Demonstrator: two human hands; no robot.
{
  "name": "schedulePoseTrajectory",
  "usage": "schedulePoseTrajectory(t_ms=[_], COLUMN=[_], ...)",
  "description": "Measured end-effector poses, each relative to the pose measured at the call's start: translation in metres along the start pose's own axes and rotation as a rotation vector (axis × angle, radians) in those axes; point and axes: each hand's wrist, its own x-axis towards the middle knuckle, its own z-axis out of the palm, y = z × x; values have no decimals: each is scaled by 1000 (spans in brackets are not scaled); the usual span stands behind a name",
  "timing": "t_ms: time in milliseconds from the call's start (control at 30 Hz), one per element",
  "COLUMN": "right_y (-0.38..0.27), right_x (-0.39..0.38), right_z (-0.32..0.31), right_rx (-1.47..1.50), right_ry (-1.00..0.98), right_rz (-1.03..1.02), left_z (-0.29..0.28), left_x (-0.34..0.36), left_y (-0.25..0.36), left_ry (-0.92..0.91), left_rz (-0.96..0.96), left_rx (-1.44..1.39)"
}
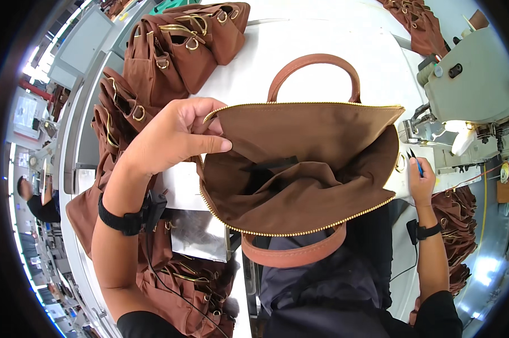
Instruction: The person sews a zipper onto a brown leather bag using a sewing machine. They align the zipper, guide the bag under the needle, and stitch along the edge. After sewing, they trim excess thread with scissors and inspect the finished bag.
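Observation:
A brown handbag [305, 129] gapes wide in front of me, showing its brown lining and a gold zipper along both rims. One rounded handle stands up at the far side; the other hangs toward my lap. My left hand [178, 132] pinches the bag's left end, thumb inside the opening and fingers by the zipper end. To the right of the bag, my right hand [422, 180] is closed around small blue-handled thread snips [419, 167], their dark points facing up and apart from the bag. A black piece [268, 172] lies within the folded lining; its kind is unclear.
A sewing machine [471, 84] with its lamp lit stands at the right of the white table [322, 36]. Several brown bags [164, 62] line the left side, with more [181, 298] at lower left. Brown pieces [457, 219] are heaped at the right. Another person [43, 205] is far left.

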Motion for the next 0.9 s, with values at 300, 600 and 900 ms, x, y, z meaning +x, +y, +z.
schedulePoseTrajectory(t_ms=[300,600,900], right_y=[6,11,-6], right_x=[1,-1,4], right_z=[2,5,4], right_rx=[9,14,11], right_ry=[-2,12,35], right_rz=[17,23,-48], left_z=[-12,-14,29], left_x=[1,-2,-15], left_y=[-17,-21,-10], left_ry=[-82,-267,73], left_rz=[-36,-29,102], left_rx=[-45,-78,-82])
